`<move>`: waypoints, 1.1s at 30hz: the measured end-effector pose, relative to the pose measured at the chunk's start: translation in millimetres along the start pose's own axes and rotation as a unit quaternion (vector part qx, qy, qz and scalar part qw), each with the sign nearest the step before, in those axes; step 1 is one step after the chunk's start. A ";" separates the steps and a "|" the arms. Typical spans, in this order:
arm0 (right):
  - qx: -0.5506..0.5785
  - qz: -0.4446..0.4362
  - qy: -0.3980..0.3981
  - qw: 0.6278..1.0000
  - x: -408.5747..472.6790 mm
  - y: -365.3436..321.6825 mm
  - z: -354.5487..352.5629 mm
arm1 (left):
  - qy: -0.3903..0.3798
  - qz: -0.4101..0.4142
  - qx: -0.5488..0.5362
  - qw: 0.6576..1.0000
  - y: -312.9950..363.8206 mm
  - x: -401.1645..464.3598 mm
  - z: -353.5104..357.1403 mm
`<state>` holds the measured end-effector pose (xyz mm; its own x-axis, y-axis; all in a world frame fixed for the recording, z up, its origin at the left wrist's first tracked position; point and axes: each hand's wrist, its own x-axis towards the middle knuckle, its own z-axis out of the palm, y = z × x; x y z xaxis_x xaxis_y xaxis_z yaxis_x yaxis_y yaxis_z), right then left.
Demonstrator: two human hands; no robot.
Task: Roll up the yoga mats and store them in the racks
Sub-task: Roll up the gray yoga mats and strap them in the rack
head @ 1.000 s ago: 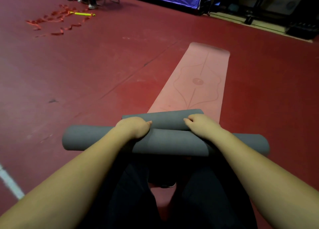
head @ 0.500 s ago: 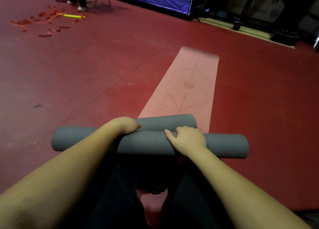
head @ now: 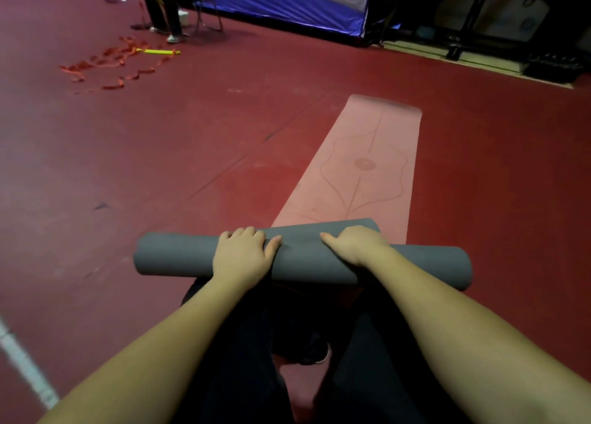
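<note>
I see a grey roll [head: 307,260], plain and matte. The mat [head: 367,167] beyond it is pale pink, with a thin darker outline, a centre line and a round dot. The floor [head: 160,174] is dark red, with a white stripe [head: 25,369]. Red ribbons [head: 108,65] and a yellow strip [head: 158,51] lie near a blue banner [head: 287,4] with white lettering.

Two grey rolled foam mats [head: 179,257] [head: 345,228], one flat pink patterned yoga mat [head: 361,167], two hands [head: 243,252] [head: 358,243] (both bare), one yellow stick [head: 158,51].

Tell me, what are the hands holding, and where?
Both hands, left hand and right hand, press on top of the grey mat roll, near its middle.
</note>
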<state>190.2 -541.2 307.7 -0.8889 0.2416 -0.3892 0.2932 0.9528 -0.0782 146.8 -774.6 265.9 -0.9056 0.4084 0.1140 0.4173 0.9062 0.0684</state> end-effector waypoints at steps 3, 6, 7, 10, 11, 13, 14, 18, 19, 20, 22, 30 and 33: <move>0.005 0.008 -0.015 1.000 -0.7 -0.7 -5.5 | -0.027 0.001 0.015 1.000 2.9 6.5 -11.0; 0.012 -0.001 -0.040 0.999 -3.4 3.4 -10.8 | -0.019 0.013 0.018 1.000 6.2 3.7 -21.2; 0.015 -0.007 -0.055 0.998 -4.5 5.4 -12.2 | -0.022 0.016 0.018 0.999 8.1 3.1 -24.5; 0.027 -0.020 -0.106 0.994 -10.7 6.8 -20.9 | -0.061 0.013 0.013 0.998 14.0 -0.6 -36.3; 0.032 -0.022 -0.123 0.992 -12.6 6.9 -23.4 | -0.079 0.007 0.008 0.997 15.2 -2.1 -39.9; 0.040 -0.027 -0.157 0.986 -14.4 7.6 -25.3 | -0.118 -0.012 -0.001 0.993 16.2 -3.5 -46.2; 0.047 -0.029 -0.174 0.983 -15.6 7.8 -25.0 | -0.141 -0.021 -0.007 0.990 16.2 -3.3 -47.2; 0.086 -0.024 -0.230 0.969 -14.2 9.2 -13.9 | -0.247 -0.038 -0.034 0.968 12.7 1.9 -42.0; 0.083 -0.024 -0.221 0.971 -12.9 9.0 -11.5 | -0.263 -0.039 -0.039 0.963 11.2 4.5 -40.0; 0.068 -0.028 -0.201 0.977 -10.6 8.2 -11.5 | -0.275 -0.042 -0.042 0.960 9.7 8.6 -39.3; 0.036 -0.043 -0.143 0.988 -6.4 6.0 -10.5 | -0.304 -0.044 -0.045 0.951 7.8 18.4 -39.2; 0.020 -0.074 0.058 0.995 -30.2 2.6 -5.7 | -0.408 -0.113 -0.173 0.889 7.8 51.3 -36.9; 0.002 -0.060 0.083 0.995 -44.7 -1.0 11.0 | -0.452 -0.144 -0.230 0.850 6.7 61.1 -31.6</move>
<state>233.4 -555.0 315.0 -0.9632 0.1540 -0.2203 0.1832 0.9759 -0.1187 96.6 -747.1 304.7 -0.5765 0.2829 -0.7665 -0.0334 0.9292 0.3681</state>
